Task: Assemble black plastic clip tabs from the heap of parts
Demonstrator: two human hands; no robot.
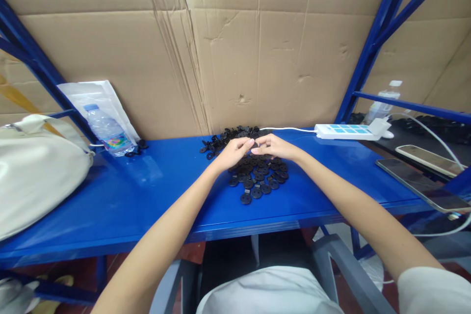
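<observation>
Pale shirt fabric [268,292] fills the bottom centre of the frame, with a matching sleeve [430,292] at the lower right and a grey chair arm [349,270] beside it. Two bare forearms rise from the lower corners to the middle of a blue metal shelf [110,211].

The left hand [233,153] and right hand [275,147] are close together at the centre, fingers curled inward, with the fingertips [250,143] of the two hands meeting or almost meeting. Both hover just over a heap of black round plastic parts [257,174]. Whether a piece is pinched between the fingertips is too small to tell. The heap spreads below the hands in a loose single layer, and a denser cluster of the same parts [230,138] lies behind them, against the cardboard backing [257,49].

At the left, a cream fabric bag [37,171] sits on the shelf. Upper left of the heap, a clear water bottle [108,130] lies tilted against a white plastic packet [95,98], with a few black parts [135,148] just beside it.

A white power strip [344,131] lies to the right, its white cable [287,128] running behind the heap. Further right are two smartphones [421,184], a second water bottle [384,103] and a blue steel upright [379,44].
</observation>
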